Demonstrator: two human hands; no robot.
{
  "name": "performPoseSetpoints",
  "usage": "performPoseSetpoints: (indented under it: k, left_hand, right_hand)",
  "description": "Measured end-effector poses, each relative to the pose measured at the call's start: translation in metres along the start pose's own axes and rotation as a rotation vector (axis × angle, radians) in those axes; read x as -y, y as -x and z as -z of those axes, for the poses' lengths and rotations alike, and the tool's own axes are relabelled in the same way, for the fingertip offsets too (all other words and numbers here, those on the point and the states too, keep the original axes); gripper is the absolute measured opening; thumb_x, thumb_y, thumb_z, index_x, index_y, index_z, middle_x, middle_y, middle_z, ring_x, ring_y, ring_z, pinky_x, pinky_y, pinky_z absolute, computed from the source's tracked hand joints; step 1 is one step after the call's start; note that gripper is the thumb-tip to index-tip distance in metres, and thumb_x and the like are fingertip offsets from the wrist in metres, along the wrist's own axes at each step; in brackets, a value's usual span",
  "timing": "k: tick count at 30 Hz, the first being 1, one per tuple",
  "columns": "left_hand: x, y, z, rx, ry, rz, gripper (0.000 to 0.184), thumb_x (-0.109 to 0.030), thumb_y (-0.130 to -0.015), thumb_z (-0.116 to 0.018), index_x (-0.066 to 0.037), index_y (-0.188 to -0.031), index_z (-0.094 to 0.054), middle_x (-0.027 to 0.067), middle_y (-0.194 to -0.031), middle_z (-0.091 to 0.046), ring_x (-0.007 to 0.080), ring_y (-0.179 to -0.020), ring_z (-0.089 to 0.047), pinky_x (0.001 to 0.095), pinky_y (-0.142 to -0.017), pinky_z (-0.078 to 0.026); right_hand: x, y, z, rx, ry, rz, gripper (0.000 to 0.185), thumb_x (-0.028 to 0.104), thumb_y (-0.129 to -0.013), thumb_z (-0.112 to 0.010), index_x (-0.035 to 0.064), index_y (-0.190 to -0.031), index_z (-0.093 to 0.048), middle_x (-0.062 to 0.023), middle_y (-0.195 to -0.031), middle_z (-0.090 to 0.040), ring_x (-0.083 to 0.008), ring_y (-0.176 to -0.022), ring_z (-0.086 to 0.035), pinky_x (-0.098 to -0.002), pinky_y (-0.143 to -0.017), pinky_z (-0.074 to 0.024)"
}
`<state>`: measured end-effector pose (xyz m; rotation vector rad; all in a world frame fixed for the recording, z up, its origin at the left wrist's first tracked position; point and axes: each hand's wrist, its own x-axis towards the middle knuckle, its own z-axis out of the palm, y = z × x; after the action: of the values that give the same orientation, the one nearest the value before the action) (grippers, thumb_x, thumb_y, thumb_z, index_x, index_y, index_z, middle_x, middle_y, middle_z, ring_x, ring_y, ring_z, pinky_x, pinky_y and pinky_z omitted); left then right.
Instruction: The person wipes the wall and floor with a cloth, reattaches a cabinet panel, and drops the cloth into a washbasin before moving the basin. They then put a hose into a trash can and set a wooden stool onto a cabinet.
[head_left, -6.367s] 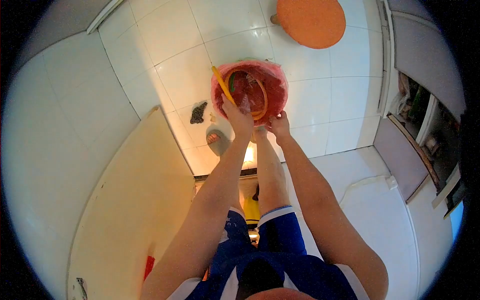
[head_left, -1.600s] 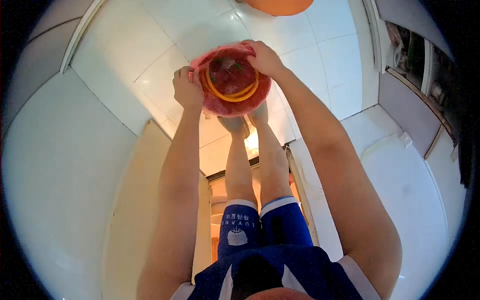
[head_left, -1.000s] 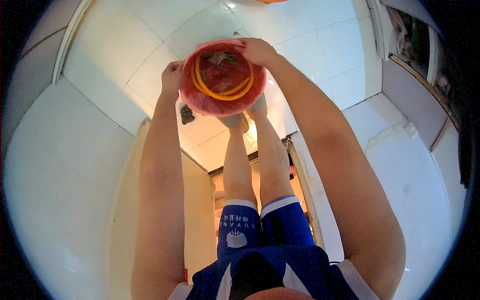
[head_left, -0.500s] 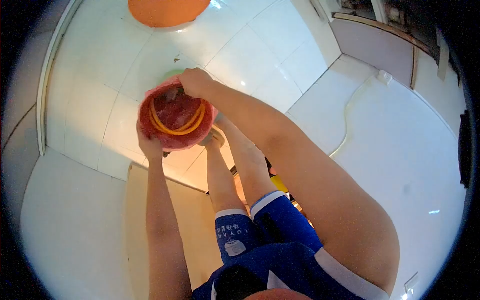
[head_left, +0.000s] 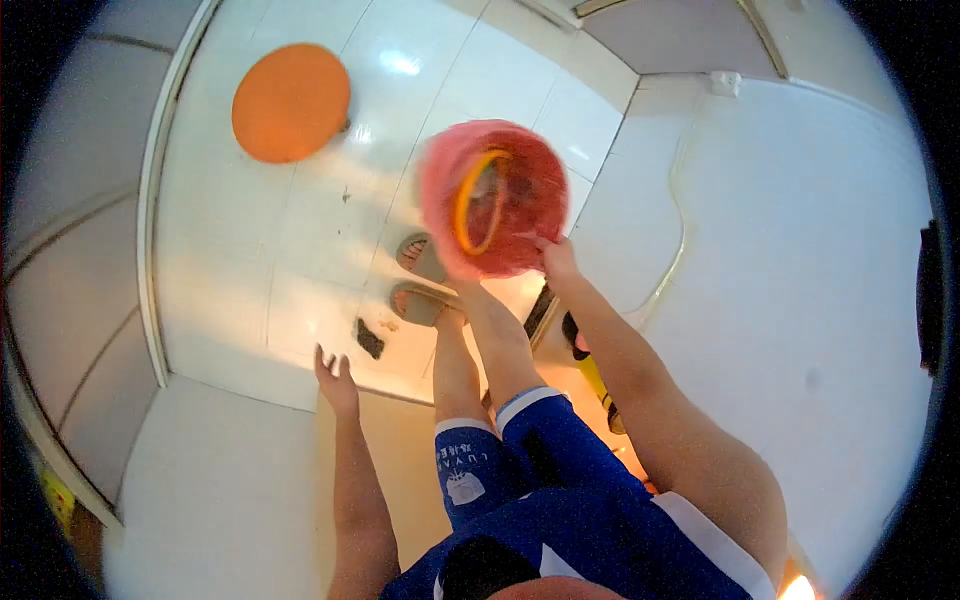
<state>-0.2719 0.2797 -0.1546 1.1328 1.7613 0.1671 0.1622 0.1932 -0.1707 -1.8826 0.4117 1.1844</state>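
Note:
A round pink container [head_left: 545, 190], like a bin lined with thin plastic, hangs tilted above the floor with its mouth turned partly toward me. Inside it shows a yellow ring [head_left: 463, 210]; the rest of the contents is too blurred to name. My right hand [head_left: 560, 262] grips the container's rim at its lower right. Well away to the lower left, my left hand [head_left: 338, 382] is empty with its fingers apart. Nearest to that hand, a small dark crumpled thing [head_left: 369, 339] lies on the tiles.
An orange round-topped stool or table [head_left: 291, 103] stands on the tiled floor at the upper left. My feet wear sandals [head_left: 420, 303] below the container. A pale cable [head_left: 682, 225] runs down the right wall from a socket [head_left: 725, 83]. A sliding-door frame [head_left: 150, 230] edges the left side.
My left hand has let go of the pink container and moved down, away from it. My right hand has carried the container to the right and tipped it. The view has shifted too.

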Motion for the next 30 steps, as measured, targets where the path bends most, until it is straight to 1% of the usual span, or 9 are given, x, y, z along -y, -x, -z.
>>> performPoseSetpoints:
  k: [6, 8, 14, 16, 19, 22, 24, 27, 30]
  left_hand:
    - [0.043, 0.051, 0.037, 0.136, -0.086, 0.28, 0.055, -0.012, -0.085, -0.059, -0.008, -0.135, -0.037, 0.0105, -0.131, -0.042, 0.0209, -0.102, -0.051, 0.0315, -0.077, -0.046]
    - [0.038, 0.066, 0.043, 0.114, -0.064, 0.365, 0.054, -0.009, -0.083, -0.058, -0.007, -0.133, -0.039, 0.0105, -0.129, -0.044, 0.022, -0.103, -0.051, 0.0344, -0.079, -0.047]
    - [0.022, 0.082, 0.059, 0.139, -0.136, 0.502, 0.046, -0.01, -0.083, -0.056, -0.008, -0.128, -0.044, 0.0063, -0.114, -0.049, 0.0172, -0.094, -0.053, 0.0318, -0.071, -0.047]
    - [0.016, 0.083, 0.059, 0.177, -0.122, 0.526, 0.047, -0.016, -0.085, -0.06, -0.009, -0.127, -0.042, 0.0046, -0.102, -0.052, 0.016, -0.086, -0.056, 0.0337, -0.066, -0.047]
    - [-0.028, 0.087, 0.038, 0.213, -0.221, 0.55, 0.047, -0.016, -0.085, -0.06, -0.008, -0.128, -0.042, 0.0054, -0.103, -0.053, 0.0167, -0.087, -0.057, 0.0343, -0.068, -0.048]
    - [-0.059, 0.085, 0.017, 0.259, -0.21, 0.544, 0.047, -0.017, -0.085, -0.06, -0.009, -0.129, -0.043, 0.0064, -0.105, -0.054, 0.0182, -0.089, -0.057, 0.0353, -0.071, -0.049]
    - [-0.08, 0.082, 0.001, 0.261, -0.205, 0.549, 0.045, -0.015, -0.087, -0.057, -0.007, -0.129, -0.043, 0.0071, -0.107, -0.054, 0.0174, -0.091, -0.057, 0.0341, -0.071, -0.049]
    - [-0.096, 0.074, -0.02, 0.287, -0.187, 0.575, 0.043, -0.016, -0.088, -0.056, -0.007, -0.128, -0.043, 0.0075, -0.109, -0.054, 0.0178, -0.092, -0.057, 0.0339, -0.072, -0.049]
    - [-0.09, 0.065, -0.037, 0.317, -0.193, 0.601, 0.043, -0.02, -0.089, -0.058, -0.008, -0.127, -0.044, 0.0074, -0.109, -0.054, 0.0186, -0.091, -0.057, 0.034, -0.074, -0.049]
  right_hand:
    - [0.012, -0.04, 0.121, -0.296, -0.502, -0.057, 0.029, 0.007, -0.093, -0.035, 0.0074, -0.118, -0.049, -0.01, -0.113, -0.056, -0.0251, -0.097, -0.06, -0.0381, -0.073, -0.0582]
    - [0.01, -0.079, 0.162, -0.316, -0.701, -0.007, 0.032, 0.008, -0.092, -0.04, 0.005, -0.124, -0.042, -0.0149, -0.116, -0.053, -0.0292, -0.097, -0.059, -0.0356, -0.065, -0.059]
    - [0.065, -0.184, 0.218, -0.195, -0.822, 0.039, 0.035, 0.013, -0.092, -0.047, 0.0081, -0.126, -0.042, -0.0107, -0.117, -0.054, -0.0281, -0.102, -0.056, -0.0432, -0.07, -0.058]
    - [0.03, -0.273, 0.248, -0.209, 0.243, 0.529, 0.034, 0.019, -0.097, -0.029, 0.0107, -0.125, -0.046, -0.01, -0.121, -0.053, -0.0288, -0.105, -0.056, -0.0404, -0.079, -0.0568]
    - [0.163, -0.205, 0.191, -0.321, -0.834, -0.016, 0.035, 0.02, -0.097, -0.029, 0.0115, -0.126, -0.046, -0.0102, -0.121, -0.053, -0.0297, -0.106, -0.056, -0.0429, -0.08, -0.0563]
    - [0.173, -0.261, 0.206, -0.422, -0.81, -0.039, 0.034, 0.021, -0.096, -0.031, 0.0118, -0.124, -0.047, -0.01, -0.121, -0.054, -0.029, -0.106, -0.056, -0.0425, -0.08, -0.0563]
    - [0.178, -0.289, 0.221, -0.303, -0.806, -0.009, 0.032, 0.02, -0.096, -0.031, 0.0114, -0.122, -0.048, -0.0099, -0.12, -0.054, -0.0293, -0.105, -0.057, -0.0421, -0.081, -0.0563]
    - [0.19, -0.311, 0.224, -0.284, -0.342, 0.207, 0.031, 0.019, -0.096, -0.032, 0.0101, -0.12, -0.049, -0.011, -0.119, -0.055, -0.0296, -0.103, -0.057, -0.0421, -0.081, -0.0565]
    - [0.229, -0.292, 0.213, -0.379, -0.744, 0.118, 0.03, 0.017, -0.096, -0.033, 0.008, -0.12, -0.048, -0.0126, -0.119, -0.055, -0.03, -0.103, -0.058, -0.0429, -0.082, -0.0562]
